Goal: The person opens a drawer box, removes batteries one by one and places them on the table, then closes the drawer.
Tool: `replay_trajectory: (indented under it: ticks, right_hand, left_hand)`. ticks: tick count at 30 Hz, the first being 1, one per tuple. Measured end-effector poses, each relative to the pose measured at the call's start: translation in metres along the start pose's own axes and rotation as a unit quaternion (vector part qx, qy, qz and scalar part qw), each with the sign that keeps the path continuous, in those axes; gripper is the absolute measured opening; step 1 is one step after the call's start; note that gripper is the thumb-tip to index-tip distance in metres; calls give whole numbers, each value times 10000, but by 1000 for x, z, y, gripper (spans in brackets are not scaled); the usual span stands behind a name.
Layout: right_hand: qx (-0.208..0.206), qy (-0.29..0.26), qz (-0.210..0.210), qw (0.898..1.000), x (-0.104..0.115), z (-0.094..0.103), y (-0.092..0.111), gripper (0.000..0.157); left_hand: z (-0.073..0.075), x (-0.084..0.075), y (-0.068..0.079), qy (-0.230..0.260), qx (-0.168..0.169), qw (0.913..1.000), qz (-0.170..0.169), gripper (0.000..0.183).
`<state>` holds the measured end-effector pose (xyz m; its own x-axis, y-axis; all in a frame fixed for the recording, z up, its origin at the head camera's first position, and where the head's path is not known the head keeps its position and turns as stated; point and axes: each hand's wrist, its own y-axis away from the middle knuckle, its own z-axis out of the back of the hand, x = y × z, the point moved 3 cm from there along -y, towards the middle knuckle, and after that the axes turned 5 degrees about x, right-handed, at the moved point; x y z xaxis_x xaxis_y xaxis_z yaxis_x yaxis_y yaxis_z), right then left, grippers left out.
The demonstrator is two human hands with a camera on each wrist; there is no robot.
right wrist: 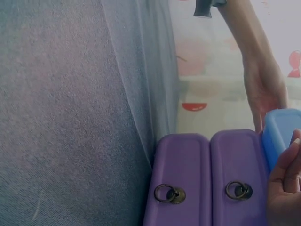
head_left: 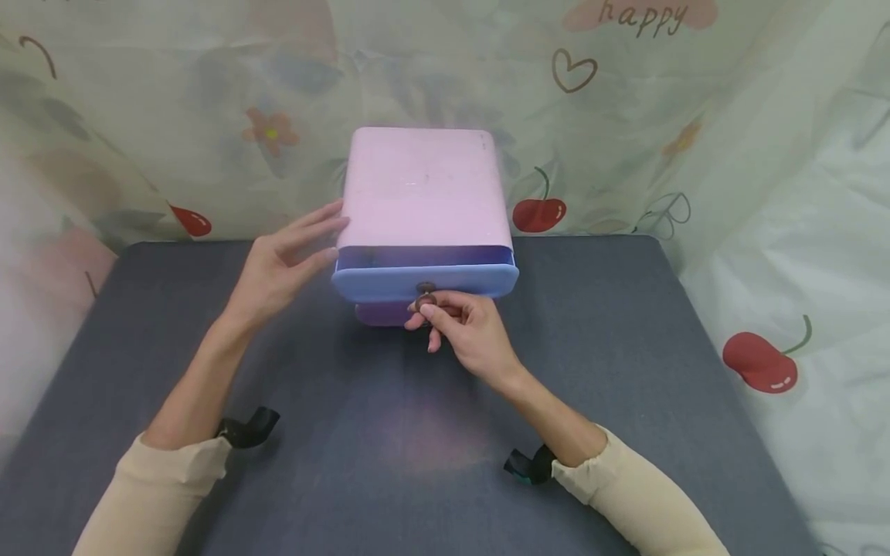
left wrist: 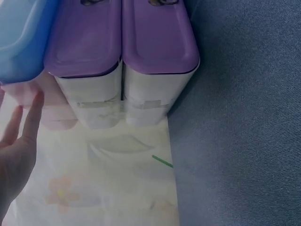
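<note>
A small drawer cabinet with a pink top (head_left: 424, 185) stands at the back of the table. Its top blue drawer (head_left: 375, 284) is pulled partway out, with a dark gap behind its front. My right hand (head_left: 473, 332) pinches the round metal pull (head_left: 426, 288) on that drawer between thumb and finger. On the cabinet's left side, my left hand (head_left: 278, 266) rests its extended fingertips against the pink wall. Two purple drawers (left wrist: 89, 42) below stay closed in the left wrist view. Each has a brass ring pull, plain in the right wrist view on the lower purple drawer (right wrist: 183, 162).
A dark grey cloth (head_left: 334, 448) covers the table. Behind the cabinet hangs a printed curtain (head_left: 417, 77) with flowers and cherries, close to its back. Another light curtain (head_left: 799, 232) hangs along the right edge.
</note>
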<state>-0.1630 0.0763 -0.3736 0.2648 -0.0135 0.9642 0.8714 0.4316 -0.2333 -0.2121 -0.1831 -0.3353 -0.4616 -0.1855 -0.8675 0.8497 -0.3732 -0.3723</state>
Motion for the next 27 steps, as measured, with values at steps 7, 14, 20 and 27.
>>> replay_trajectory:
  ticks: [7, 14, 20, 27]
  right_hand:
    - [48, 44, 34, 10000, 2, -2, 7, 18]
    - [74, 84, 115, 9999, 3, -3, 13, 19]
    - [102, 45, 198, 9997, 5, -4, 15, 18]
    - [94, 51, 143, 9998, 3, -7, 23, 18]
  left_hand:
    - [-1, -1, -1, -187, 41, 9991, 381, 46]
    - [-2, -4, 1, -160, 56, 9967, 793, 51]
    - [-1, -6, -2, -74, 63, 9956, 931, 51]
    - [-4, -2, -2, 98, 186, 9956, 910, 50]
